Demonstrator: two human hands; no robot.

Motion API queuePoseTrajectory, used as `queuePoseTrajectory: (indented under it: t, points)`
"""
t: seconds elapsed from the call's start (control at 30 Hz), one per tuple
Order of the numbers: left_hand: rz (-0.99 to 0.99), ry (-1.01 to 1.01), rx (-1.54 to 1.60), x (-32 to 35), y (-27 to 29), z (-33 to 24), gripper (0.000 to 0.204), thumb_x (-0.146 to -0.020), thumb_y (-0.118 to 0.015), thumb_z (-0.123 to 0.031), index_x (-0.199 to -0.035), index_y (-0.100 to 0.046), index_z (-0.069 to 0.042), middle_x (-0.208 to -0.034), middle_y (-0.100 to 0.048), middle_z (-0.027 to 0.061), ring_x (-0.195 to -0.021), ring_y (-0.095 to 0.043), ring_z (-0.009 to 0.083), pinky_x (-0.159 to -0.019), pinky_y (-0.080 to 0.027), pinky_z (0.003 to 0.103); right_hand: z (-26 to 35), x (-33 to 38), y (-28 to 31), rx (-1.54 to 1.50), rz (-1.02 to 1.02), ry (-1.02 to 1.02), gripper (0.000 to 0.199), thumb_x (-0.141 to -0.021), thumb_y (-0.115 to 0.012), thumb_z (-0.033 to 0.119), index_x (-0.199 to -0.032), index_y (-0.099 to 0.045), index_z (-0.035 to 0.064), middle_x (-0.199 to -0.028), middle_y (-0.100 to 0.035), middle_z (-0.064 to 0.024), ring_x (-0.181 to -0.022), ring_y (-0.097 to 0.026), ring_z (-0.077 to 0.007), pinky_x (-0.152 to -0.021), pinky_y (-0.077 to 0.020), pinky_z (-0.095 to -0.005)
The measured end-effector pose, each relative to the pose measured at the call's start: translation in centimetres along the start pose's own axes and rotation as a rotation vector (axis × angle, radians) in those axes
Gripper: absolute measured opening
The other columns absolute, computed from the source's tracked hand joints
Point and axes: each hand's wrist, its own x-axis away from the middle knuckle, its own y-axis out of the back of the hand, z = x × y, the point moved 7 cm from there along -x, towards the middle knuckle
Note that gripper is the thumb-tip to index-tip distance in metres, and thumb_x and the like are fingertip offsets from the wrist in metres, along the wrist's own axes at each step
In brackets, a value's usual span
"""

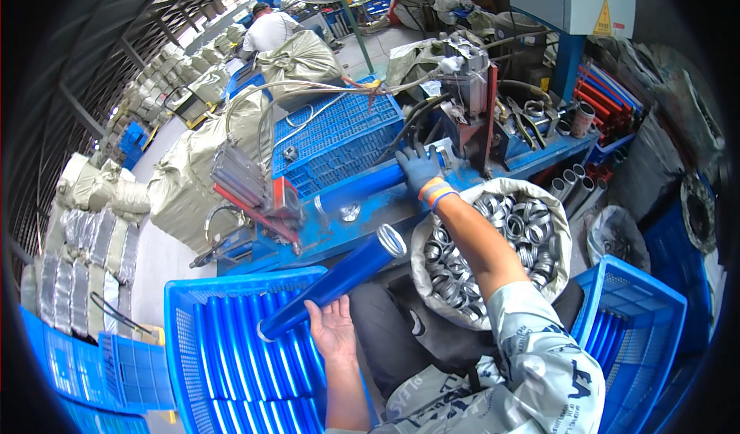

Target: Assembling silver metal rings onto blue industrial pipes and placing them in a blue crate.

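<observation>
my bare left hand (333,328) is closest to me, palm up over the near blue plastic crate (181,334), its fingers curled under the lower end of a long blue tube with a silver metal cap (337,279). the tube slants up and to the right from that crate, its capped end pointing toward the machine. below it, the crate is filled with more blue tubes (231,365) lying side by side.

to my right, an open grey sack of silver metal rings (493,241) sits between my lap and the desk, and a second blue plastic crate (640,318) stands beside it, holding a few blue tubes.

further out, my right hand in a dark grey glove with an orange and blue cuff (420,168) reaches across the sack, fingers closed over the end of another blue tube (362,183) lying on the blue metal desk (370,218). this tube runs leftward along the desk toward a red and grey clamp unit (250,179).

behind the gloved hand stands the press machine with hoses (466,87). far off, a person in a white shirt (270,29) sits among stacked grey sacks (193,87).
</observation>
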Motion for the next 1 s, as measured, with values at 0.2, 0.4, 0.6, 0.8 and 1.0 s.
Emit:
queuePoseTrajectory:
  t: [0.2,0.4,0.6,0.8,1.0]
  points:
    - [-0.014,0.011,-0.136,-2.2,2.1,0.9,0.06,-0.111,-0.072,-0.046,-0.15,-0.059,-0.002,-0.152,-0.063,0.0161,-0.145,-0.058,0.0308,-0.125,-0.047,0.05,1.9,0.1,12.8,-0.675,-0.153,0.152,0.07,-0.08,-0.09,0.027,-0.144,-0.065,0.0121,-0.13,-0.075,-0.0165,-0.121,-0.073,-0.0404,-0.11,-0.0558,-0.0553]
    - [0.123,0.181,-0.132,-15.6,-10.4,17.1,0.064,-0.108,-0.08,-0.028,-0.159,-0.048,-0.005,-0.16,-0.055,0.0137,-0.151,-0.053,0.0392,-0.127,-0.042,0.065,-9.1,13.3,27.8,-1.133,-0.563,-0.299,0.06,-0.087,-0.075,0.0,-0.145,-0.058,-0.0013,-0.114,-0.074,-0.01,-0.093,-0.074,-0.0181,-0.081,-0.0621,-0.0338]
    - [-0.197,0.206,-0.278,-29.9,-7.2,23.1,0.073,-0.099,-0.089,-0.033,-0.149,-0.052,0.006,-0.151,-0.061,0.0248,-0.14,-0.063,0.0433,-0.119,-0.054,0.06,-13.5,32.5,32.2,-1.087,-0.64,-0.573,0.06,-0.089,-0.075,0.016,-0.144,-0.057,-0.0028,-0.117,-0.074,-0.0119,-0.096,-0.074,-0.0197,-0.086,-0.0626,-0.0364]
    - [-0.131,0.301,-0.468,-32.0,-5.8,22.3,0.087,-0.099,-0.084,-0.051,-0.155,-0.051,0.007,-0.143,-0.068,0.0332,-0.126,-0.073,0.0496,-0.112,-0.056,0.064,-15.6,40.5,32.9,-1.032,-0.429,-0.737,0.077,-0.091,-0.092,0.031,-0.151,-0.058,-0.0037,-0.132,-0.073,-0.0125,-0.106,-0.074,-0.0225,-0.094,-0.0614,-0.0392]
    - [-0.13,0.323,-0.513,-31.0,-6.4,22.3,0.089,-0.099,-0.084,-0.053,-0.155,-0.052,0.007,-0.146,-0.066,0.0366,-0.128,-0.072,0.0515,-0.107,-0.058,0.062,-17.3,50.7,39.4,-0.504,-0.541,-0.935,0.069,-0.097,-0.072,-0.004,-0.162,-0.051,-0.0015,-0.129,-0.069,-0.0084,-0.103,-0.067,-0.016,-0.091,-0.0577,-0.0317]
